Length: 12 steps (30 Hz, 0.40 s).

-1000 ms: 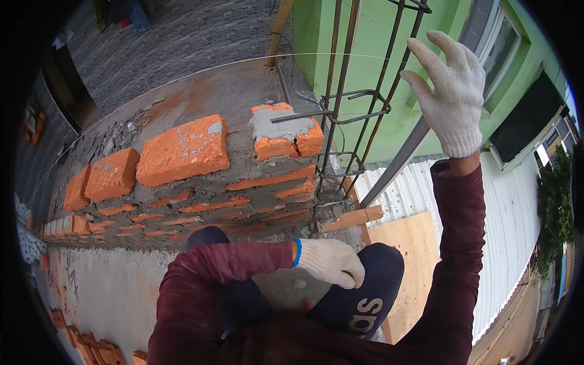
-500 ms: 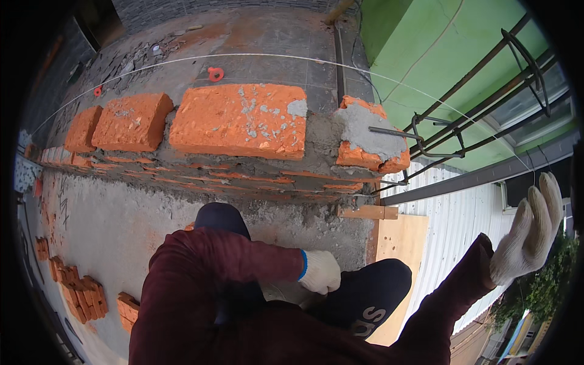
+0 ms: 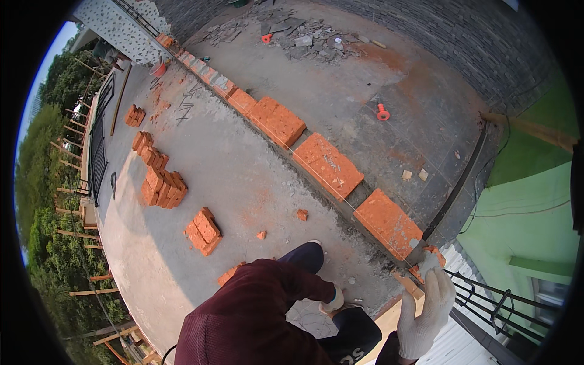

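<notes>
My right hand [image 3: 426,313], in a pale knitted work glove, is raised near the right end of a low brick wall, fingers stretched up and thumb apart. Its fingertips overlap the mortar-covered end brick [image 3: 431,260]; whether they touch cannot be told. A taut white string [image 3: 330,190] runs along the wall over the orange bricks, the closest being a mortar-spotted brick [image 3: 388,224]. Low by my bent knee, my gloved left hand [image 3: 332,302] is closed; what it grips, if anything, is hidden.
Brick stacks [image 3: 163,187] and a smaller pile [image 3: 204,231] lie on the concrete floor at left. Steel rebar [image 3: 496,307] juts out beyond the wall's right end. Past the wall are a red-orange object [image 3: 382,112] and slate rubble [image 3: 304,39].
The view has swung, bringing the long wall and the left-hand floor into sight. My right hand has come from the far right to the wall's end. My left hand stays low and closed.
</notes>
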{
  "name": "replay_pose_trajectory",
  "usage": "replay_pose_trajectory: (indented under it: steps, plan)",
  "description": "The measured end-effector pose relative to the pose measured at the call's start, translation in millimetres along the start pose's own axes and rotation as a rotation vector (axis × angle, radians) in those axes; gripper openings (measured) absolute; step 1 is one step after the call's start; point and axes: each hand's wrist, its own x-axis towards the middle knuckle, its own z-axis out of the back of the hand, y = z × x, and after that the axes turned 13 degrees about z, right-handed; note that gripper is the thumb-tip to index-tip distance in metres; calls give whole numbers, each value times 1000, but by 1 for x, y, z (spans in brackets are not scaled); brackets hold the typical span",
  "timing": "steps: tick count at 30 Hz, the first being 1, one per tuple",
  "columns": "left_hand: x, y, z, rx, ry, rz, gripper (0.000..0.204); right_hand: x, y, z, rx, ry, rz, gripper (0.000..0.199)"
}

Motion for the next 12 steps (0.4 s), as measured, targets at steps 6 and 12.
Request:
replay_pose_trajectory:
  steps: [6, 12]
  plan:
    - [-179, 25, 73, -432, -136, 56, 34, 76, 15, 0, -90, 301, -128, 68]
    - [-313, 76, 57, -1110, -617, 307, 42, 145, 28, -22, -14, 846, -404, 81]
